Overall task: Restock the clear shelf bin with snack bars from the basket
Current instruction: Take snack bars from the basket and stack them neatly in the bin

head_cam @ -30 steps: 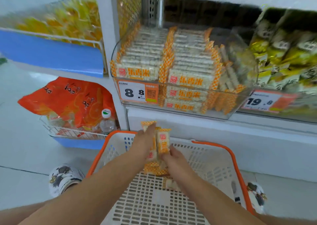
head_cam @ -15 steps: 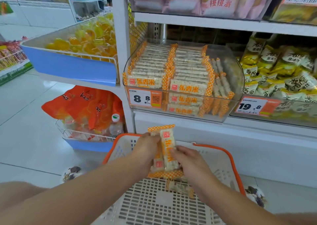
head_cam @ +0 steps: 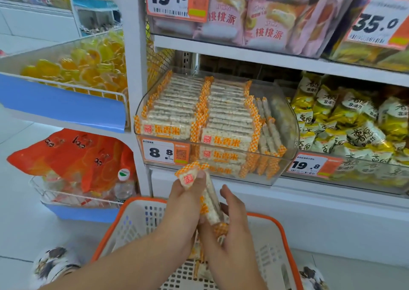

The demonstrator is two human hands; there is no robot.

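Observation:
My left hand [head_cam: 183, 199] grips a small bunch of snack bars [head_cam: 209, 208] in clear wrappers with orange checkered ends, held upright above the basket. My right hand [head_cam: 232, 221] cups the bunch from the right with fingers loosely curled around its lower end. The white basket with an orange rim [head_cam: 281, 230] stands on the floor under my hands, with a few bars visible on its bottom. The clear shelf bin [head_cam: 285, 121] sits on the shelf just above and beyond, holding two neat rows of the same bars and several standing on edge at its right.
A price tag reading 8.8 [head_cam: 164, 152] is on the bin's front. Yellow snack bags [head_cam: 354, 121] fill the bin to the right. Pink packets [head_cam: 254, 17] sit on the shelf above. Orange bags and a bottle [head_cam: 122, 185] lie in a wire tray at lower left.
Both hands have lifted the bunch of bars higher out of the basket, toward the bin's front. The camera has tilted up, showing more of the upper shelf.

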